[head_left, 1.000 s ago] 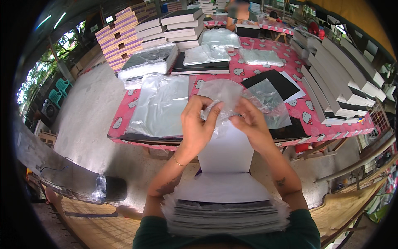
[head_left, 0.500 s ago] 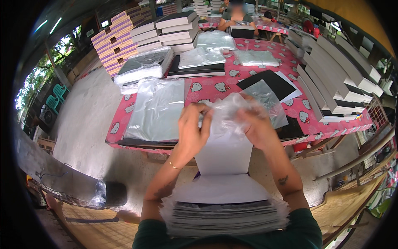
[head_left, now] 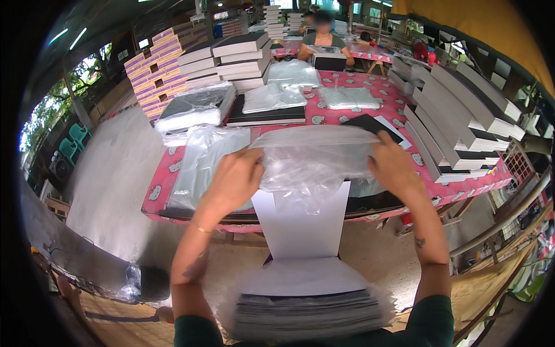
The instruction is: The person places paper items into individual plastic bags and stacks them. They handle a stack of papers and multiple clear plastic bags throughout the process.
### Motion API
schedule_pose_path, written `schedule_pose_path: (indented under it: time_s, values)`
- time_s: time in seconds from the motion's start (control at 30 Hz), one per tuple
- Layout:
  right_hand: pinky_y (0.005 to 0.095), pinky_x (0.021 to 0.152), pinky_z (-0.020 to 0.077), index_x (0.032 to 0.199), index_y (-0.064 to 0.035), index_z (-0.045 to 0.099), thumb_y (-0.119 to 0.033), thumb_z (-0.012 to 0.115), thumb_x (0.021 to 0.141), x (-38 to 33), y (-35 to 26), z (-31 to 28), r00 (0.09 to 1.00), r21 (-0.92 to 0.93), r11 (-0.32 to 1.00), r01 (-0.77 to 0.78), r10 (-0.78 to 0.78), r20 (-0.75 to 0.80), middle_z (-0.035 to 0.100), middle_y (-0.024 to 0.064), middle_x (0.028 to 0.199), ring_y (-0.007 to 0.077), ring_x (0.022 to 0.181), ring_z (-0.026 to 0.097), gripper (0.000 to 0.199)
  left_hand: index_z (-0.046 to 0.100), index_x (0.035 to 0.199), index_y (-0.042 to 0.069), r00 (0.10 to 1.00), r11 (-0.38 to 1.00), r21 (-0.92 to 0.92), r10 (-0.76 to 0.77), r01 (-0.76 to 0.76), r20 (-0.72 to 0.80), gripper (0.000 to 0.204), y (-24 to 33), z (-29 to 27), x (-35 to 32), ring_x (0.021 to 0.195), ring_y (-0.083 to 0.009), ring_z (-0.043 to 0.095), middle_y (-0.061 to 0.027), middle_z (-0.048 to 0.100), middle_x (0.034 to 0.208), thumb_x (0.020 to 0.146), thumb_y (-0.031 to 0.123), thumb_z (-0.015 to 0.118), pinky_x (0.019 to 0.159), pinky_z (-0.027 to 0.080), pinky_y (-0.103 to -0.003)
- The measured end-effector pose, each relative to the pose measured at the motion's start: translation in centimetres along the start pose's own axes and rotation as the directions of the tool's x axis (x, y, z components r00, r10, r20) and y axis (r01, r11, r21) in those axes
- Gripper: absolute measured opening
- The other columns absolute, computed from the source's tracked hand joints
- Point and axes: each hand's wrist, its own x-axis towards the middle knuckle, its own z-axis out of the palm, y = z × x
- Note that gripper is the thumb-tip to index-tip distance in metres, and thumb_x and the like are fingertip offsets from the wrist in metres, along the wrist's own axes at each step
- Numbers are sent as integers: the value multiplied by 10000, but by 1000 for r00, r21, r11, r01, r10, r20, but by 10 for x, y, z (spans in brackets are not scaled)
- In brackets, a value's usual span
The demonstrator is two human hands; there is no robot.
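A see-through plastic bag (head_left: 315, 159) is stretched wide between my two hands, its upper edge pulled nearly straight. My left hand (head_left: 236, 174) is closed on the bag's left side, and my right hand (head_left: 396, 165) pinches its right side. Below the bag, a white sheet or board (head_left: 300, 225) rises toward the table and partly passes behind the plastic. Close to my body lies a thick stack of plastic-covered dark and white sheets (head_left: 312, 312). Whether the bag's mouth is parted cannot be made out.
On the pink patterned table (head_left: 156, 194) lie flat plastic bags (head_left: 205, 168), wrapped packs (head_left: 350, 98) and a black board (head_left: 370, 124). Thick block stacks stand at left (head_left: 243, 61) and right (head_left: 462, 127). Cartons (head_left: 156, 78) rise at far left. Another person (head_left: 324, 43) sits across the table.
My hands have moved apart, left hand to the left and right hand to the right. The plastic bag, bunched up before, is now spread out between them. The view has shifted slightly.
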Motion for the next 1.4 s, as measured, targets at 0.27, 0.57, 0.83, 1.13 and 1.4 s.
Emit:
schedule_pose_path:
  time_s: [0.27,0.57,0.83,1.13,1.4]
  values:
    - [417,733,497,880,-14,633,-331,666,818,-27,48,2,904,612,791,-5,-257,340,605,185,1051,290,734,626,325,532,635,-30,913,218,-938,367,-269,-177,221,-28,-10,-40,793,-247,594,-162,610,889,769,108,640,664,445,-335]
    - [438,829,515,1233,-81,516,-385,584,909,-85,15,76,646,915,402,32,-707,288,645,71,961,194,870,632,450,549,864,22,950,375,-924,309,-79,44,297,-13,31,-59,582,-166,544,-73,591,698,917,313,578,556,421,-312]
    - [276,607,468,806,-80,595,-370,604,906,-78,20,88,752,423,-631,-650,-449,483,616,31,669,125,657,594,307,584,932,41,959,405,-884,54,233,277,308,-57,85,-79,756,-176,614,-79,622,867,939,346,543,718,518,-329]
    - [374,746,543,896,-46,627,-231,654,855,-83,8,93,936,698,-649,-303,-65,345,643,126,902,250,845,651,191,543,1203,40,870,552,-765,133,332,474,351,-99,97,-100,908,-165,616,-82,633,1052,947,280,543,806,501,-343]
    - [380,803,503,1003,34,605,-159,661,793,-96,33,99,919,671,-634,-385,-195,343,657,111,924,232,879,636,291,593,1070,40,810,739,-630,206,240,550,356,-125,73,-112,893,-189,607,-83,630,993,855,316,660,816,473,-361]
